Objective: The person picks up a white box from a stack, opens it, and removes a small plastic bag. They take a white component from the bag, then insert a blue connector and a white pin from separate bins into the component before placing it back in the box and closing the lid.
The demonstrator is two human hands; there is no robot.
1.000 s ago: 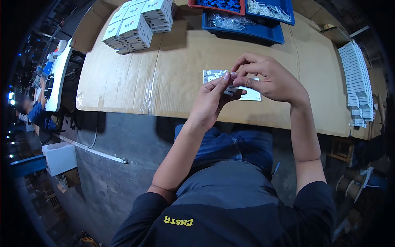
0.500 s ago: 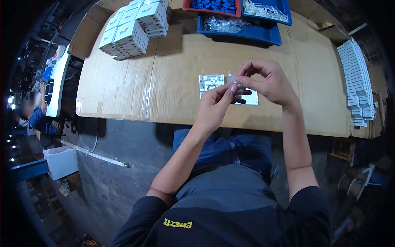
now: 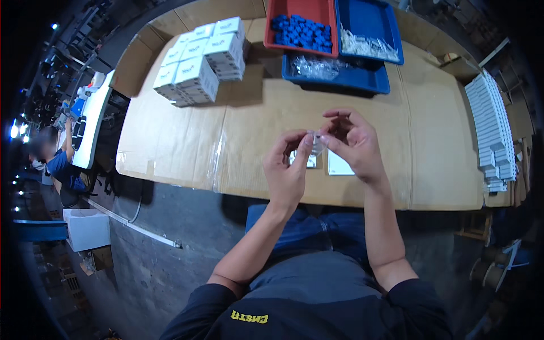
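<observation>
By the front edge of the tabletop (image 3: 164, 141), the left hand (image 3: 288, 167) and right hand (image 3: 358, 150) pinch a small clear bag (image 3: 318, 148). A slack pinch could drop it.

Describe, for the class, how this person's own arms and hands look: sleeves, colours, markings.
Short, dark sleeves end near the elbows, with no markings visible on them; they belong to a dark shirt with yellow lettering on its chest. The left hand and right hand are both ungloved.
</observation>
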